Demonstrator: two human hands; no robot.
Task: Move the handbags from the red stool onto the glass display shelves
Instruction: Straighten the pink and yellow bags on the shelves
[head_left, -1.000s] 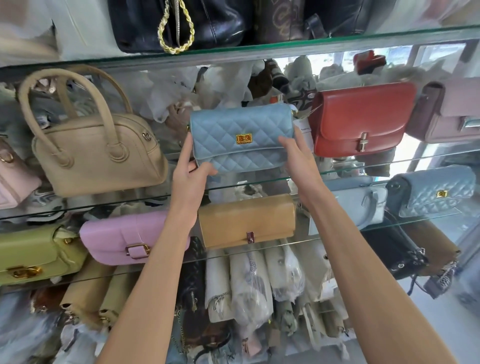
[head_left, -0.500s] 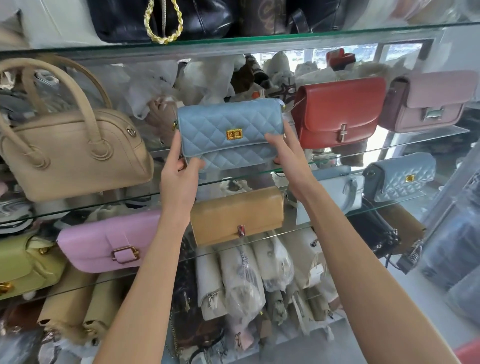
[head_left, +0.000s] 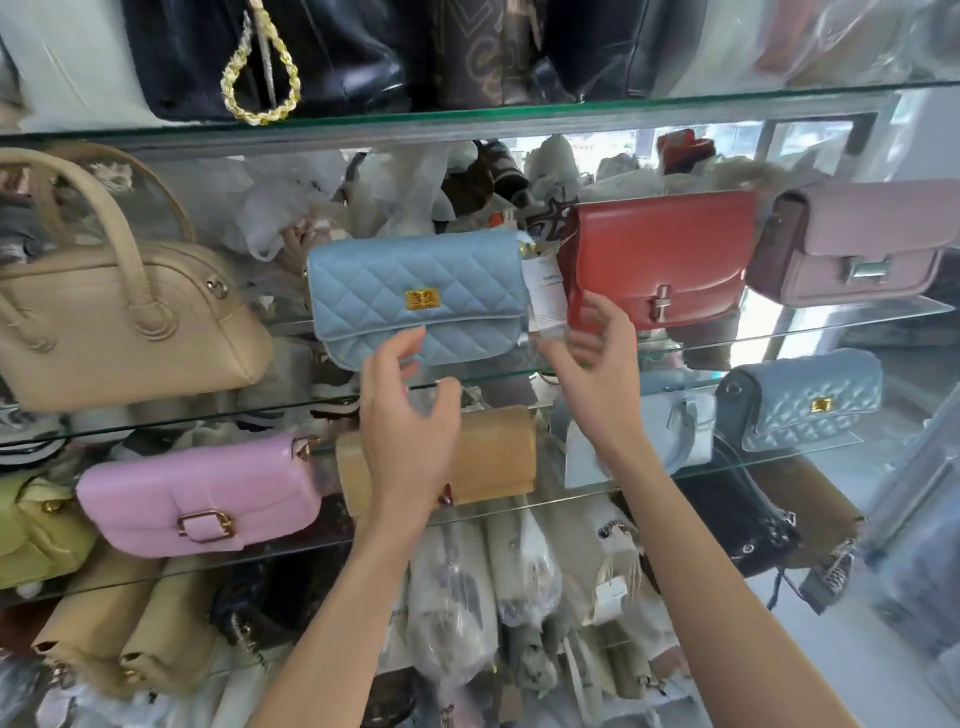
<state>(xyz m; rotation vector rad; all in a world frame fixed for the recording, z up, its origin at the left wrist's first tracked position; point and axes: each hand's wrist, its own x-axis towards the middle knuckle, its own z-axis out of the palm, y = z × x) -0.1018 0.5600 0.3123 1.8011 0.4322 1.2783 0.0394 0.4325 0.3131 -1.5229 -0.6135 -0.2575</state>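
**Blue handbag set on glass shelf, hands just clear**

A quilted blue handbag (head_left: 418, 296) stands upright on the middle glass shelf (head_left: 779, 343), between a beige handled bag (head_left: 119, 322) at its 9 o'clock and a red flap bag (head_left: 660, 260) at its 3 o'clock. The left hand (head_left: 408, 415), at the bag's 6 o'clock, and the right hand (head_left: 597, 369), at its 4 o'clock, hang just beneath it with fingers loosely spread, gripping nothing. The risk appears to lie in the bag's footing: it sits close to the shelf's front edge, and a brush from either hand could tip it forward. A paper tag (head_left: 543, 291) dangles at its right end, near the right hand's fingers, and could snag. The red stool is out of view.
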